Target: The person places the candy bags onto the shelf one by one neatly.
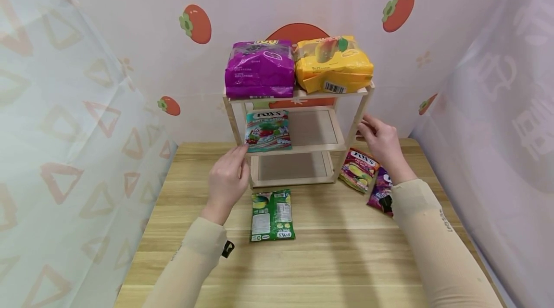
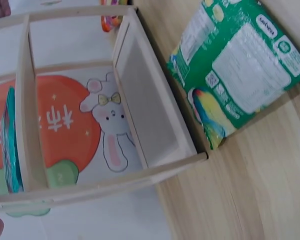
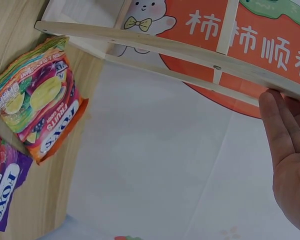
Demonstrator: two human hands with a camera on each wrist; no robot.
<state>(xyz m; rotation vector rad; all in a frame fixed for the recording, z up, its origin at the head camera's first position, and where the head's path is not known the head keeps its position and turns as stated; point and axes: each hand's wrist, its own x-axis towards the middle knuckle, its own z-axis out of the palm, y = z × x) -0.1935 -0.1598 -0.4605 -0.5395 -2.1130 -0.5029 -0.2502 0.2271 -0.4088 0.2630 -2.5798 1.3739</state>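
Observation:
A small wooden shelf (image 1: 298,148) stands at the back of the table. My left hand (image 1: 227,176) is at its left post, fingertips right at the middle tier's corner; the left wrist view shows only fingertips at its edge. On the other side, my right hand (image 1: 383,144) has its fingers at the right post. In the right wrist view those fingers (image 3: 277,122) are fairly straight against the wood. A teal Fox's mint blossom candy bag (image 1: 268,131) leans on the middle tier, near my left fingertips. On the top tier sit a purple bag (image 1: 259,70) and a yellow bag (image 1: 333,65).
A green Fox's candy bag (image 1: 272,215) lies on the table (image 1: 320,260) before the shelf. By the shelf's right foot are an orange-red fruits candy bag (image 1: 358,169) and a purple berries bag (image 1: 382,190), partly behind my right forearm. Printed cloth (image 1: 143,34) walls the table in.

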